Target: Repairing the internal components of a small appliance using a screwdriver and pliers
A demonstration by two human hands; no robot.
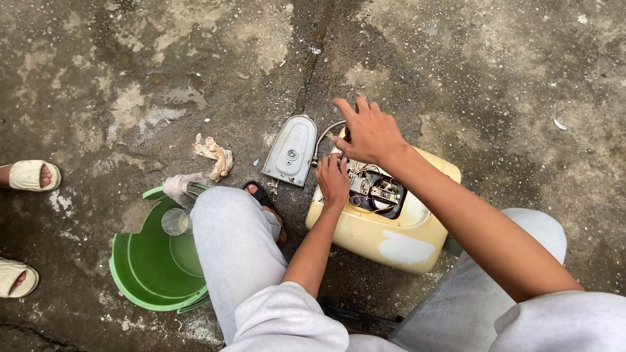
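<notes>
I see the cream-yellow plastic appliance housing (391,244) lying opened on wet concrete, wiring exposed. My left hand (333,179) rests curled on its near-left rim; grip contents cannot be told. My right hand (370,132) presses its far edge, fingers loosely bent. Just left of it lies the grey plastic cover plate (290,150).

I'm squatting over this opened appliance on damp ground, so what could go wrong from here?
Both hands, left hand and right hand, work at the exposed wiring inside the cream plastic appliance casing; a wire could get snagged or pulled loose. The wet concrete ground may let moisture reach those parts.
</notes>
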